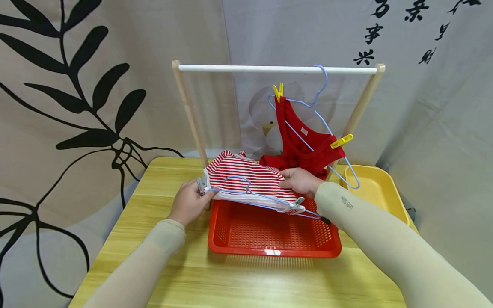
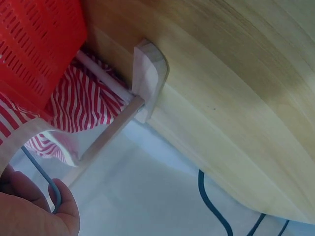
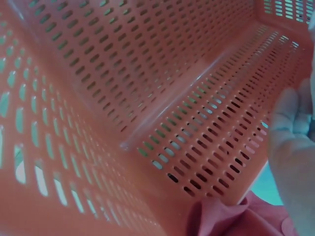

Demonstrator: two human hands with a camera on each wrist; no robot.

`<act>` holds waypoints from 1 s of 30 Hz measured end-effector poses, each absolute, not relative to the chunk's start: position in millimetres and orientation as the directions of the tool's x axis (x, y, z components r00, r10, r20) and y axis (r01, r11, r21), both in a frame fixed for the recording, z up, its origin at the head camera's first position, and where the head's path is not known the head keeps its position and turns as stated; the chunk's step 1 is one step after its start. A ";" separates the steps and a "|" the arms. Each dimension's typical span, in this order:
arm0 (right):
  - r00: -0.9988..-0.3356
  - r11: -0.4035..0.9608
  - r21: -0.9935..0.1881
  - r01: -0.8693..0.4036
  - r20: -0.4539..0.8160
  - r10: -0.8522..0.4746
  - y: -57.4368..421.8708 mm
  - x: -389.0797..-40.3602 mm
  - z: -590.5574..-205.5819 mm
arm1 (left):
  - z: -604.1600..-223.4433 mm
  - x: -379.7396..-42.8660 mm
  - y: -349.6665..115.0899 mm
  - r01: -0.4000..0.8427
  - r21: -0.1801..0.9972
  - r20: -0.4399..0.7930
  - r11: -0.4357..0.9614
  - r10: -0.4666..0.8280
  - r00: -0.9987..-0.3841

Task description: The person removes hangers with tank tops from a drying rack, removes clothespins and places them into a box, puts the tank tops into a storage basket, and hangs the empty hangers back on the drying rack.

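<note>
A red-and-white striped garment (image 1: 246, 169) lies over the back of the red basket (image 1: 275, 250), fastened to a blue hanger (image 1: 269, 197) by grey clothespins (image 1: 298, 202) near both ends. My left hand (image 1: 190, 201) pinches the hanger's left end beside one clothespin. In the left wrist view, the thumb and a finger (image 2: 64, 199) close round the blue wire. At the garment's right edge, my right hand (image 1: 302, 182) pinches the striped cloth between thumb and fingers. The right wrist view shows that hand (image 3: 295, 132) beside the basket wall, its fingertips partly cut off.
A wooden rack with a white rail (image 1: 250, 68) stands behind the basket. On it hangs a red tank top (image 1: 294, 147) with yellow clothespins (image 1: 342, 141) on another blue hanger (image 1: 325, 81). A yellow tray (image 1: 394, 188) sits at the table's (image 1: 185, 273) back right.
</note>
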State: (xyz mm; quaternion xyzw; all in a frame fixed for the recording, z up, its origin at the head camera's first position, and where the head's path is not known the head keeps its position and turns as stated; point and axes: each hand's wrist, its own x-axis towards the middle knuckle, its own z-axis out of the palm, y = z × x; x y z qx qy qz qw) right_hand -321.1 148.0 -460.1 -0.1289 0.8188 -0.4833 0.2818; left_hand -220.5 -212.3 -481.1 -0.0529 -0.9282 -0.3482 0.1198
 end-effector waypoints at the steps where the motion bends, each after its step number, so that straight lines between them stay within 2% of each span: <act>1: -0.813 0.492 -0.868 0.062 -0.330 -0.479 148.0 -320.5 -459.1 | -480.7 -220.4 -212.3 0.177 0.635 0.257 0.752 0.010 -0.966; 11: -0.854 0.439 -0.898 0.001 -0.230 -0.467 151.8 -317.8 -437.4 | -478.0 -219.2 -211.4 0.165 0.638 0.257 0.752 -0.005 -0.966; 18: -0.821 0.394 -0.918 0.036 -0.252 -0.512 160.8 -311.5 -429.5 | -477.2 -215.3 -210.4 0.159 0.649 0.253 0.744 -0.014 -0.967; 25: -0.763 0.500 -0.866 -0.003 -0.321 -0.560 167.6 -308.2 -432.5 | -480.8 -212.9 -209.4 0.158 0.637 0.244 0.754 -0.003 -0.970; 30: -0.798 0.595 -0.803 0.034 -0.380 -0.468 162.3 -311.9 -432.6 | -485.1 -211.7 -210.1 0.170 0.618 0.249 0.768 0.014 -0.968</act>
